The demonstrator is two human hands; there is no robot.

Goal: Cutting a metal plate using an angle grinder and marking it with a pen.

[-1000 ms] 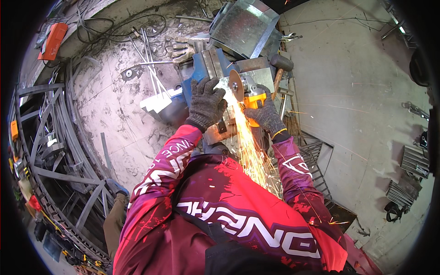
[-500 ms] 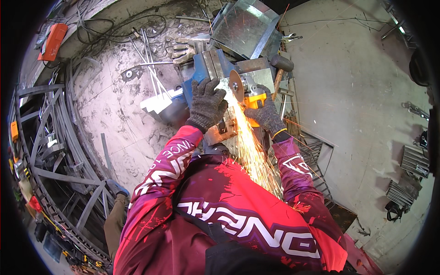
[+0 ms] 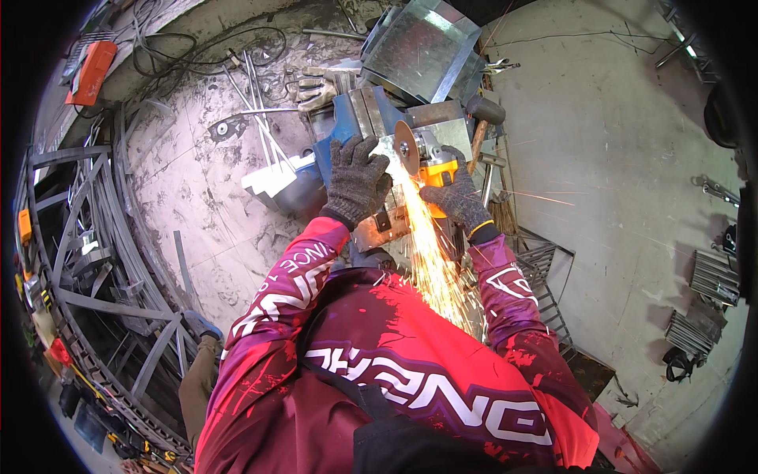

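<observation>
In my right hand (image 3: 458,199), gloved in dark grey knit, is a yellow angle grinder (image 3: 439,171) with a thin brown disc (image 3: 407,148). A bright stream of sparks (image 3: 426,253) shoots from under the disc toward my body. The metal at the cutting point is washed out by glare. My left hand (image 3: 357,180), in a matching glove, lies over the near side of a blue bench vise (image 3: 344,118), left of the disc, its fingers stretched out. Whether it presses on a workpiece I cannot tell.
A wooden-handled mallet (image 3: 485,112) lies right of the grinder. Beyond the vise stand a sheet-metal box (image 3: 422,49) and a pale work glove (image 3: 316,91). Metal bars and frames (image 3: 103,229) fill the left side. A bundle of metal pieces (image 3: 714,276) lies far right.
The spark stream has shifted slightly in shape, and stray sparks now streak to the right. My right hand has shifted slightly on the grinder; my left hand stays in place.
</observation>
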